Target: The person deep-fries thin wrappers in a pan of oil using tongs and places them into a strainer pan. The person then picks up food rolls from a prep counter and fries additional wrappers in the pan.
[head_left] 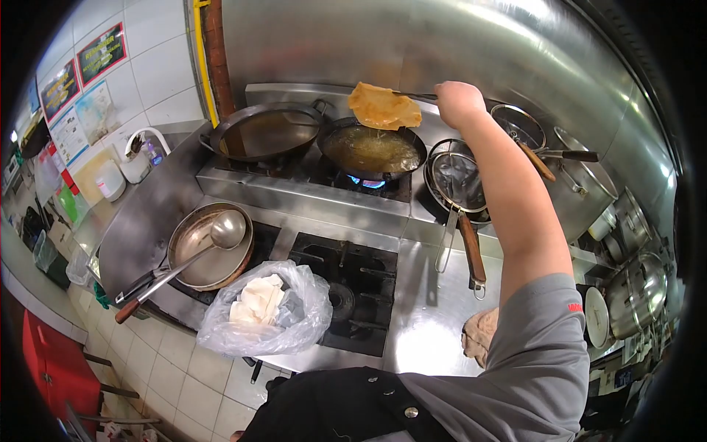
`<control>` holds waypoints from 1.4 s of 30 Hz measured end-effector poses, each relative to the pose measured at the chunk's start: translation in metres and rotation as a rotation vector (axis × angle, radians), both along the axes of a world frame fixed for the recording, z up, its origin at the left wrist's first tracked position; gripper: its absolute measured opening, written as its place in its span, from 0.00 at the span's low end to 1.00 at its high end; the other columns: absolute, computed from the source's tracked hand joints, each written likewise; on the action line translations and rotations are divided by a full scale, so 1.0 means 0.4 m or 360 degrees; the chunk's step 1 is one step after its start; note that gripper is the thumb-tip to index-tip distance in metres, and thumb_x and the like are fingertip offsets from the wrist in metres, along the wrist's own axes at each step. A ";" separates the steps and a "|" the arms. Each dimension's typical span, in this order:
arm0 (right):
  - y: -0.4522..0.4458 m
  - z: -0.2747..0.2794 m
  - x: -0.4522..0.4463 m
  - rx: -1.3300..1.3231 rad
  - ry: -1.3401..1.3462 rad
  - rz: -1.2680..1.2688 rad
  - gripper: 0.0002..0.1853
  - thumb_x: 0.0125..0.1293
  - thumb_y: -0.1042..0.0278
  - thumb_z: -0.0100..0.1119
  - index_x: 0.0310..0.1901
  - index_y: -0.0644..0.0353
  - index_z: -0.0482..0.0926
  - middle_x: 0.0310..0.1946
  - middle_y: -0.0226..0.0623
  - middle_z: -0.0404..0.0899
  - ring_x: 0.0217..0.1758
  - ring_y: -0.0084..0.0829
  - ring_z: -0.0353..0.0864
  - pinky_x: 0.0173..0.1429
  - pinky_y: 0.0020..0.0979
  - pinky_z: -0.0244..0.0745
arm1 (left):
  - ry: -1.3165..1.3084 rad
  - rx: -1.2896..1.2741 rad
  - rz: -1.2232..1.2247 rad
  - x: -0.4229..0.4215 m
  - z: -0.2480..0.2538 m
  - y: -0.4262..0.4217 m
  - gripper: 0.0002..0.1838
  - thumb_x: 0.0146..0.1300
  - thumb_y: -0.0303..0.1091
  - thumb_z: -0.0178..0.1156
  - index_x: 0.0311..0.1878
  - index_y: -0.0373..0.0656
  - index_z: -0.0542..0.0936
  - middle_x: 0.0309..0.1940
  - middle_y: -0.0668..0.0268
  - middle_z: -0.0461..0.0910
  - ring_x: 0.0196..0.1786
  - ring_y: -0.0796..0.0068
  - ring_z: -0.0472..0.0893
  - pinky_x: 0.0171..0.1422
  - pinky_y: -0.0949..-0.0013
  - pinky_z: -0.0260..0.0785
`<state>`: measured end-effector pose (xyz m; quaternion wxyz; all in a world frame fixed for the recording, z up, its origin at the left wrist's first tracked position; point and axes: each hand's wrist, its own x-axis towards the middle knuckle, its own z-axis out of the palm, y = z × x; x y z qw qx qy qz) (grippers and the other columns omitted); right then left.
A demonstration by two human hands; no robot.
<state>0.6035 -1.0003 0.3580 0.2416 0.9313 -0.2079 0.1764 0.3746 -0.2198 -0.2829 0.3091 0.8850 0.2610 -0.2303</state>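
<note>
The right hand point(458, 103) is closed around the near end of a dark utensil point(418, 95), over the back of the stove. The state of the left hand cannot be told from this view. A thin golden sheet point(384, 107) is at the utensil's far end, raised above a dark pan of oil point(372, 153). The sheet appears glossy and uneven at its edge; whether its lower edge touches the pan's rim cannot be determined. A blue flame point(366, 182) burns beneath this pan.

Immediately to the pan's left sits a wider wok point(269, 132), also containing liquid. To its right, a wire strainer point(458, 177) rests over a dark vessel, its wooden handle pointing towards the front. Further right, a tall metal pot point(585, 179) stands near a second strainer point(518, 121).

At the front, an open clear plastic bag point(313, 313) holds pale folded sheets point(258, 298) and lies partly over a black burner grate point(368, 276). To its left is a worn pan point(213, 269); a ladle point(227, 230) has its bowl inside and its handle extending over the rim. A brown cloth point(479, 337) lies on the steel bench point(431, 324), beside the grey sleeve point(541, 324) of the right arm.
</note>
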 end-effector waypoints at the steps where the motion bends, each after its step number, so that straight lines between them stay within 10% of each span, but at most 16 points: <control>1: 0.001 0.002 0.000 0.0006 -0.0005 -0.0009 0.15 0.62 0.73 0.54 0.49 0.54 0.84 0.49 0.41 0.85 0.54 0.42 0.84 0.57 0.41 0.79 | 0.0002 -0.0006 -0.0003 0.001 -0.002 -0.001 0.17 0.62 0.42 0.62 0.40 0.36 0.85 0.33 0.56 0.85 0.36 0.57 0.84 0.43 0.56 0.75; 18: -0.026 0.006 -0.017 -0.0009 -0.0113 0.0067 0.13 0.66 0.62 0.59 0.48 0.58 0.83 0.45 0.43 0.85 0.52 0.45 0.84 0.55 0.44 0.79 | 0.0008 -0.0017 -0.0021 -0.005 0.005 -0.004 0.17 0.63 0.43 0.61 0.39 0.36 0.85 0.33 0.55 0.85 0.36 0.55 0.84 0.42 0.55 0.75; 42: -0.021 -0.040 -0.034 0.0112 -0.0003 -0.0033 0.16 0.62 0.74 0.55 0.52 0.55 0.83 0.51 0.41 0.84 0.56 0.42 0.83 0.58 0.41 0.79 | 0.0029 0.0017 -0.0068 -0.023 0.041 0.005 0.18 0.65 0.44 0.59 0.39 0.36 0.85 0.34 0.53 0.85 0.36 0.54 0.84 0.42 0.54 0.75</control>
